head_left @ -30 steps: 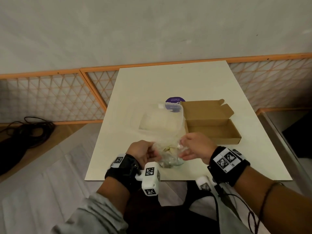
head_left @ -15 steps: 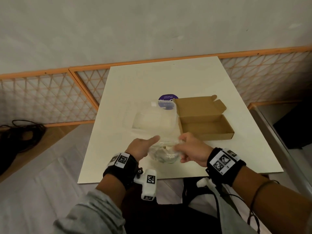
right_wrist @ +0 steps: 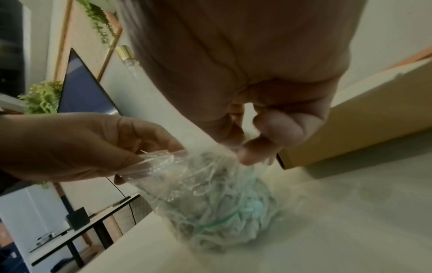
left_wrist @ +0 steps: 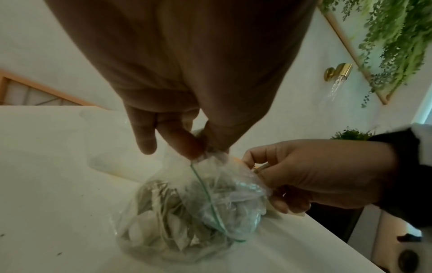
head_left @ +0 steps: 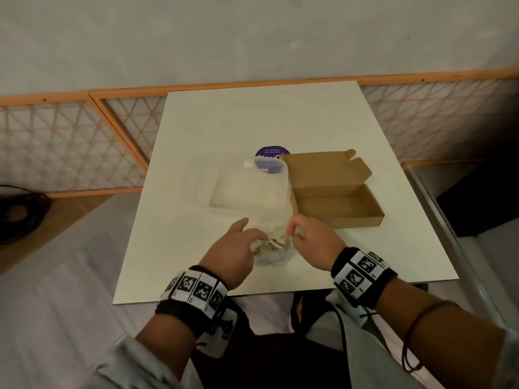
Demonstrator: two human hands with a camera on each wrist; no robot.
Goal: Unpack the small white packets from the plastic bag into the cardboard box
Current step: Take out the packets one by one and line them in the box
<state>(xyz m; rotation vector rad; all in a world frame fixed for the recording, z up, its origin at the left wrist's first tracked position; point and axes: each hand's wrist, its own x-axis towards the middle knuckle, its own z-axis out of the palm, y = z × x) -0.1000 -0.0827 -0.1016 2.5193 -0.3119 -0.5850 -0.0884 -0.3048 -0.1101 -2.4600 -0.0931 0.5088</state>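
A small clear plastic bag (head_left: pixel 271 252) with a green zip line stands on the white table (head_left: pixel 280 122) near its front edge, full of small white packets (left_wrist: pixel 145 227). My left hand (head_left: pixel 252 237) pinches the bag's top edge between thumb and fingers (left_wrist: pixel 187 147). My right hand (head_left: pixel 292 234) pinches the opposite edge (right_wrist: pixel 252 149). The bag (left_wrist: pixel 187 212) hangs loosely between the two hands, its bottom on the table. An open brown cardboard box (head_left: pixel 337 204), lid flipped back and nothing visible inside, sits just behind my right hand.
A clear plastic container (head_left: pixel 250 189) lies behind the bag, left of the box, with a purple round label (head_left: pixel 271 160) at its far end. An orange lattice fence (head_left: pixel 70 141) runs behind the table. A black cable coil (head_left: pixel 16 217) lies on the floor at left.
Both hands have shifted slightly farther from the table's front edge with the bag. The left thumb, stretched out half a second ago, is still raised while the fingers pinch the bag's edge.
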